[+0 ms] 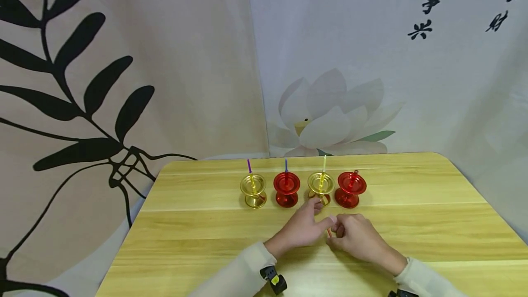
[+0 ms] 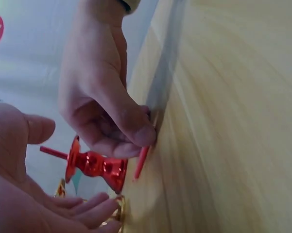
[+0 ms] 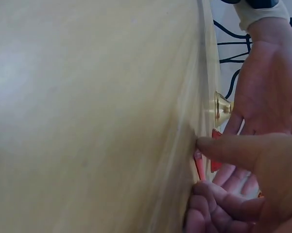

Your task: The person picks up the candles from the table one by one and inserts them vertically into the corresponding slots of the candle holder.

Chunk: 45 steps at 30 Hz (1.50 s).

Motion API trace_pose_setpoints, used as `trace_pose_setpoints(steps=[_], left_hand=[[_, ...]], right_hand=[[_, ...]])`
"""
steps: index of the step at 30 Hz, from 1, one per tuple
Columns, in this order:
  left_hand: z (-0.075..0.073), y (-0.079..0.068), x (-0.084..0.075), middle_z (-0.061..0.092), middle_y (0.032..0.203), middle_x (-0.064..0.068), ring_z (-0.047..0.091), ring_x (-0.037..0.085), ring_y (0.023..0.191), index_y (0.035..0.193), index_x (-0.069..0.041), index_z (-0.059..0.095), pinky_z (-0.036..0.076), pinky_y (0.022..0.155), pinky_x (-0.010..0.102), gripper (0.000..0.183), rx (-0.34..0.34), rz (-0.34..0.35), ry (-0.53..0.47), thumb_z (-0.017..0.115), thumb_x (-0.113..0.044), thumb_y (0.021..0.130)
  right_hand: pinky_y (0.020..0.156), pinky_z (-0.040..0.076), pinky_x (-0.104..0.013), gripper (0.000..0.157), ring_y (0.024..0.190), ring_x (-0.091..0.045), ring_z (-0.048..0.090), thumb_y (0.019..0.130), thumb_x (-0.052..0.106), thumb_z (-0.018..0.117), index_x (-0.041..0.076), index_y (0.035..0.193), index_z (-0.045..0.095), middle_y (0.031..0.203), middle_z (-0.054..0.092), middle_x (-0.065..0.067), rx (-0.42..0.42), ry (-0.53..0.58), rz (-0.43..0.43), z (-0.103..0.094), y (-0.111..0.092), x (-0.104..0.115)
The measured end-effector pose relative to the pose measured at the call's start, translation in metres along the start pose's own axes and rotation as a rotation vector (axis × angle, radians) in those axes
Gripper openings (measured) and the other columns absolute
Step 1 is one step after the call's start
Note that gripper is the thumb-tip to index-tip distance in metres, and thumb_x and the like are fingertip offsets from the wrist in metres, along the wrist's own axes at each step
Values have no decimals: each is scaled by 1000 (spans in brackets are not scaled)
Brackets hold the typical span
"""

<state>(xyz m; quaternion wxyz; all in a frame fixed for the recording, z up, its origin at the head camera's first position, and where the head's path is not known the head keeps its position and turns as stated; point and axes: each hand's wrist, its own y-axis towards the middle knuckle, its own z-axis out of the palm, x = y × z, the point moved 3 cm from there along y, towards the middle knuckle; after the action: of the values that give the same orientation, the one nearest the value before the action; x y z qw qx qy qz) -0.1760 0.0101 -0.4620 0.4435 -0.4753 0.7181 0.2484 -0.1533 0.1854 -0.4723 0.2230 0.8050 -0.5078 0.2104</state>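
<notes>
My right hand (image 1: pixel 358 237) pinches a thin red candle (image 2: pixel 141 164) between thumb and fingers, low over the tabletop. Beside it, my left hand (image 1: pixel 300 227) has its fingers extended and thumb pointing toward the right hand; it holds nothing. Its fingertips overlap the base of a gold candle holder (image 1: pixel 321 180) in the head view, and I cannot tell whether they touch. That holder carries a yellow candle (image 1: pixel 324 164). To its right stands a red candle holder (image 1: pixel 349 196), with a red stick (image 2: pixel 53 152) rising from it in the left wrist view.
Further left in the row are a red holder (image 1: pixel 286 187) with a blue candle (image 1: pixel 286 165) and a gold holder (image 1: pixel 253 187) with a purple candle (image 1: pixel 249 166). All stand on a wooden table (image 1: pixel 198 242). A printed cloth (image 1: pixel 198 58) hangs behind its far edge.
</notes>
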Motion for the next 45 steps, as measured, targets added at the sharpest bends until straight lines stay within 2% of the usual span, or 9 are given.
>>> trace_pose_setpoints(steps=[4, 9, 14, 18, 23, 27, 36, 41, 45], left_hand=[[5, 1, -9, 59, 159, 10, 56, 23, 146, 165, -4, 44, 47, 118, 40, 73, 65, 38, 18, 65, -47, 110], [13, 11, -14, 55, 163, 5, 52, 18, 149, 170, -12, 39, 43, 120, 37, 74, 85, 98, 17, 62, -49, 111], [21, 23, -16, 52, 166, 2, 50, 18, 150, 174, -16, 31, 41, 122, 36, 82, 69, 93, 6, 64, -52, 108], [26, 31, -18, 49, 168, 2, 48, 17, 151, 176, -15, 25, 41, 122, 34, 89, 49, 71, -2, 67, -51, 106], [31, 38, -18, 47, 168, 6, 47, 20, 153, 177, -12, 16, 41, 122, 36, 96, 23, 80, -49, 72, -45, 106], [34, 45, -16, 51, 165, 7, 51, 21, 149, 177, -13, 15, 44, 120, 40, 96, -4, 105, -54, 73, -44, 106], [43, 58, -16, 56, 161, 12, 59, 22, 139, 177, -15, 14, 48, 116, 41, 99, -74, 68, -41, 75, -44, 104], [47, 64, -17, 57, 159, 16, 58, 23, 141, 176, -12, 15, 47, 118, 41, 98, -91, 69, -38, 74, -42, 104], [50, 68, -19, 58, 158, 17, 59, 22, 140, 176, -12, 14, 47, 118, 40, 96, -99, 71, -53, 73, -39, 105]], right_hand=[[55, 42, -23, 31, 59, 2, 48, 83, 12, 93, 21, 74, 64, 63, 56, 18, 5, 18, 0, -2, -2, -1], [56, 47, -24, 30, 61, 3, 53, 82, 6, 91, 21, 74, 66, 65, 60, 19, 4, 15, -36, -4, -5, -4], [62, 53, -28, 26, 68, 2, 61, 83, 7, 93, 21, 82, 71, 73, 67, 19, 7, -24, -68, -8, -7, -7], [60, 53, -28, 24, 67, 2, 61, 81, 7, 92, 21, 81, 73, 72, 67, 20, 41, -16, -75, -12, -10, -8], [56, 49, -25, 25, 63, 2, 54, 71, 5, 90, 22, 76, 71, 67, 62, 21, 117, -5, -18, -16, -15, -12], [55, 46, -25, 25, 61, 0, 51, 70, 9, 91, 21, 76, 70, 67, 60, 19, 136, -15, 48, -22, -20, -20], [56, 41, -26, 18, 58, -7, 51, 78, 12, 88, 18, 78, 70, 66, 61, 13, 56, -55, 199, -53, -23, -47], [62, 44, -27, 17, 63, -9, 54, 83, 11, 84, 18, 79, 70, 70, 63, 11, -44, -90, 208, -76, -15, -57], [64, 48, -27, 10, 69, -10, 59, 84, 10, 82, 14, 84, 72, 76, 67, 9, -140, -66, 208, -92, -6, -59]])
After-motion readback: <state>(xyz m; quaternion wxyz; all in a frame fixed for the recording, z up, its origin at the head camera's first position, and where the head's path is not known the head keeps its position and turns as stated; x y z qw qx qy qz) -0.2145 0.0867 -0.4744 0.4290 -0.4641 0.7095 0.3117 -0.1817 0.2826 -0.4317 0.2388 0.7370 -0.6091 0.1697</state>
